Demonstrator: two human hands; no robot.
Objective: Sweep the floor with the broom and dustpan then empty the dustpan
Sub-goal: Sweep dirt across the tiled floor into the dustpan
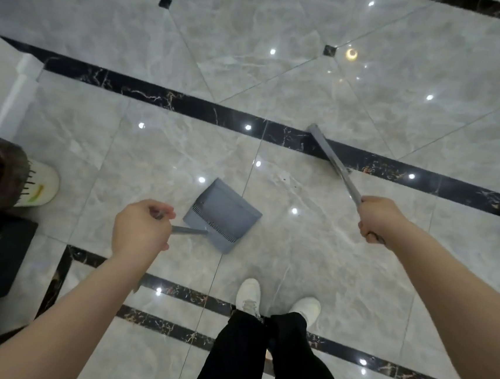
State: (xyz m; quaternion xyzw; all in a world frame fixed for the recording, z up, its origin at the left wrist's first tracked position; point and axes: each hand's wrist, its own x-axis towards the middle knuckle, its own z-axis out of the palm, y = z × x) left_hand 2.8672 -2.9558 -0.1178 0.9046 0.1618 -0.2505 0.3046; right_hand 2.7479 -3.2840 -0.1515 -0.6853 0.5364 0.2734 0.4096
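Our left hand [142, 230] grips the dustpan [223, 214] handle, the pan resting mid-floor [358, 261] on a grey tile. Our right hand [377, 219] holds the broom [331, 157], its head on the black strip. A wide stroke could scatter the dark specks [284, 180] past the pan. We count one broom, one dustpan, one bin [40, 186].

The floor [329, 242] is shiny, smooth marble-like tile, and at 9 o'clock of the middle the grey dustpan [225, 214] looks like dull plastic
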